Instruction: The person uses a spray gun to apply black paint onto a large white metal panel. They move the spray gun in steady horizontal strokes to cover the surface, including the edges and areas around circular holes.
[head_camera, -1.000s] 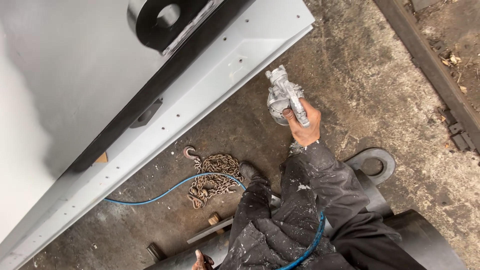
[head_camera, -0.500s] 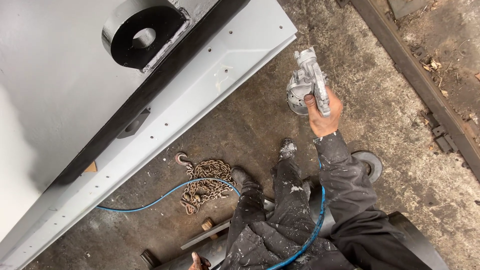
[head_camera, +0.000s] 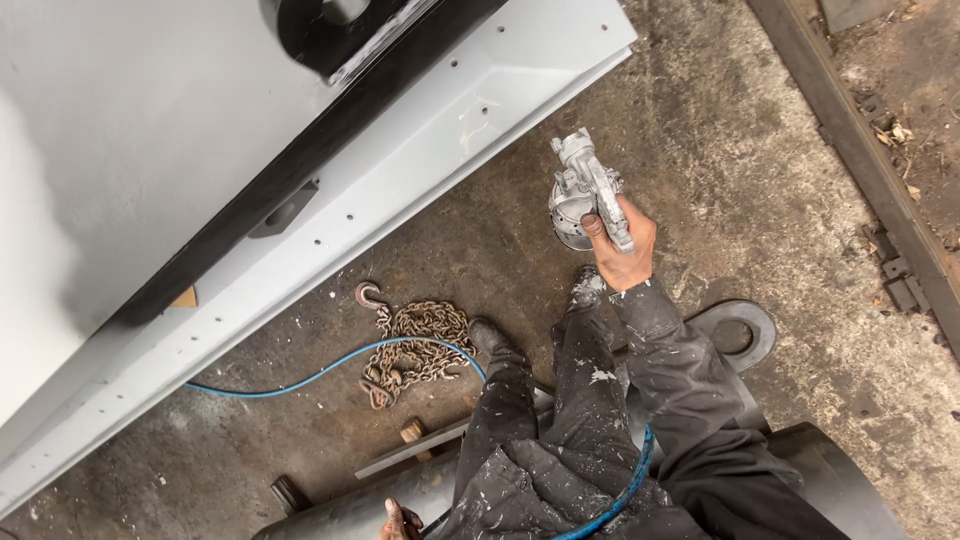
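One right hand (head_camera: 622, 245), fingers clenched around the paint-crusted spray gun (head_camera: 583, 190), had lifted it nearer the grey panel's flange edge (head_camera: 420, 170); left hand (head_camera: 398, 520) fingers indeterminate.

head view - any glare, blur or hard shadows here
Head view: soft, even daylight, no hard shadows; the pale grey panel washes out toward the left edge; the spray gun in the right hand and the chain look sharp.
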